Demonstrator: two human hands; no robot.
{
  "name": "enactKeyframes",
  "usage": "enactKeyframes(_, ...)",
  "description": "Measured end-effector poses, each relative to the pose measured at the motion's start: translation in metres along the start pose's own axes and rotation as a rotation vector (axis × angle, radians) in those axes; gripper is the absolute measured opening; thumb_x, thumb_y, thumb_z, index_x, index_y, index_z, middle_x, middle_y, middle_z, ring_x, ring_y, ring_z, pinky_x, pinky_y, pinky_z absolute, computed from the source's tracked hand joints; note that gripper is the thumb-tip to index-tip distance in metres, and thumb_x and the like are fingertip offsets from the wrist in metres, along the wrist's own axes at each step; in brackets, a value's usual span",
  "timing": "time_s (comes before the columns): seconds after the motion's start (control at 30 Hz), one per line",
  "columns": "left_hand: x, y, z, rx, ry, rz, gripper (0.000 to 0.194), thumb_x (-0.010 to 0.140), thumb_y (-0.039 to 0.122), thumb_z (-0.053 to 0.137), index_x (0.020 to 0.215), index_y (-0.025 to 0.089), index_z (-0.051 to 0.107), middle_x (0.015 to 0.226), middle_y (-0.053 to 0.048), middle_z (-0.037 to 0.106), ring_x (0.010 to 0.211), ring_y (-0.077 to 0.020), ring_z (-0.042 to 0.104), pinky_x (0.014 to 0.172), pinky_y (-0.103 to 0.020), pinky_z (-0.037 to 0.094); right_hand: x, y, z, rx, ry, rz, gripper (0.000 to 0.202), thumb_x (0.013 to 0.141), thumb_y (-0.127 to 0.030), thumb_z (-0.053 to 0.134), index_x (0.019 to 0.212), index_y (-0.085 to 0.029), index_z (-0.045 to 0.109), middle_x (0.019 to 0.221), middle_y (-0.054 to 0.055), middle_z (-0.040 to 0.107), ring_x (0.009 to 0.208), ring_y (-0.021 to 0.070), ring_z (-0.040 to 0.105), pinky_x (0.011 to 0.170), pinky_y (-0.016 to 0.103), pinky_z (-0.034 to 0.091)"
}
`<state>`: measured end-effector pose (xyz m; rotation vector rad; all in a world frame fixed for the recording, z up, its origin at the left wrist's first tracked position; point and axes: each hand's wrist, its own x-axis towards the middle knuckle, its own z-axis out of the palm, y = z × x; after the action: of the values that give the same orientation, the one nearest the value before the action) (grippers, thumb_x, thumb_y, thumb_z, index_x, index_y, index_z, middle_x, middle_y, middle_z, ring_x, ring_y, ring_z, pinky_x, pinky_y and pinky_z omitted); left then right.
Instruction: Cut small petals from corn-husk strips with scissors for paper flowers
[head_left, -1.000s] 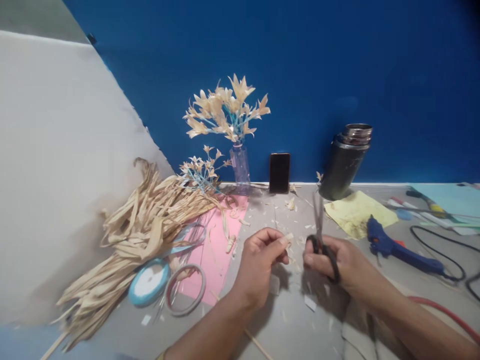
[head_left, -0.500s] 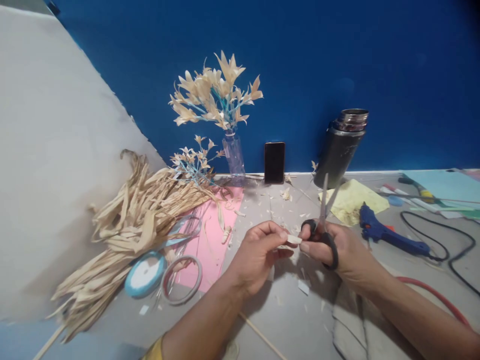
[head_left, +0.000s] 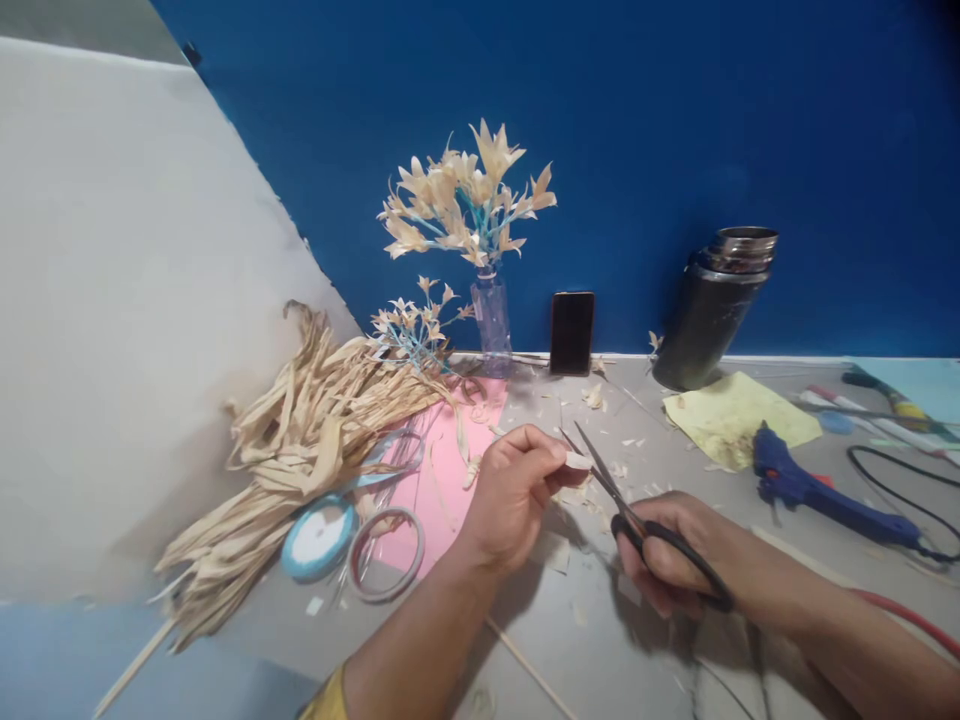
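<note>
Between the thumb and fingers of my left hand (head_left: 517, 490) is a small pale piece of husk (head_left: 577, 461), its end poking out to the right. My right hand (head_left: 675, 560) grips black-handled scissors (head_left: 611, 487), with fingers in the loops. The blades are parted slightly and point up and left, right beside the tip of the husk piece; I cannot tell whether they touch it. Pale scraps lie scattered on the grey surface (head_left: 555, 640) around and beneath both hands.
Left: dried husks (head_left: 300, 430), blue ribbon roll (head_left: 319, 538), tape ring (head_left: 386, 590), pink sheet (head_left: 405, 500). Back: husk flowers (head_left: 465, 195) in a clear bottle (head_left: 491, 320), phone (head_left: 571, 333), dark flask (head_left: 709, 310). Right: yellow paper (head_left: 742, 410), blue glue gun (head_left: 825, 495) with cord.
My right hand has turned the scissors from pointing upward to pointing left at the husk piece. Its fingertips have left the piece, which stays in my left hand. The view has shifted left.
</note>
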<state>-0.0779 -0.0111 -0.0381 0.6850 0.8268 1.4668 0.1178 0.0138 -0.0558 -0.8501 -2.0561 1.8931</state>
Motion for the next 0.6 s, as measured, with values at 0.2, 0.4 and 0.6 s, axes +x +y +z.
enactKeyframes(0.2,0.0,0.0007,0.0007,0.051,0.013,0.043,0.015,0.067,0.017,0.072,0.06,0.015,0.06,0.072,0.0,0.058,0.067,-0.0117,0.057,0.071,-0.029,0.053,0.0026,-0.0008,0.0027,0.029,0.023,0.079,0.045,0.081,-0.058,0.062,0.066,-0.017,0.052,0.053,-0.001,0.056,0.042,0.0066,0.039,0.041,0.019,0.026)
enactKeyframes(0.4,-0.0008,0.0012,-0.0003,0.053,0.006,0.037,0.014,0.067,0.017,0.072,0.061,0.015,0.06,0.071,0.0,0.058,0.066,-0.0116,0.058,0.07,-0.028,0.053,0.0037,0.0,0.0031,0.02,0.038,0.122,0.028,0.08,-0.035,0.06,0.062,-0.018,0.048,0.05,-0.002,0.055,0.041,0.0062,0.038,0.041,0.018,0.028)
enactKeyframes(0.6,0.0004,0.0027,-0.0017,0.059,0.011,0.036,0.014,0.067,0.017,0.073,0.061,0.014,0.061,0.071,0.001,0.058,0.064,-0.0111,0.058,0.07,-0.029,0.054,0.0015,0.002,0.0017,-0.01,0.039,0.086,0.026,0.08,-0.033,0.058,0.062,-0.018,0.048,0.049,-0.003,0.053,0.044,0.0069,0.038,0.043,0.019,0.028)
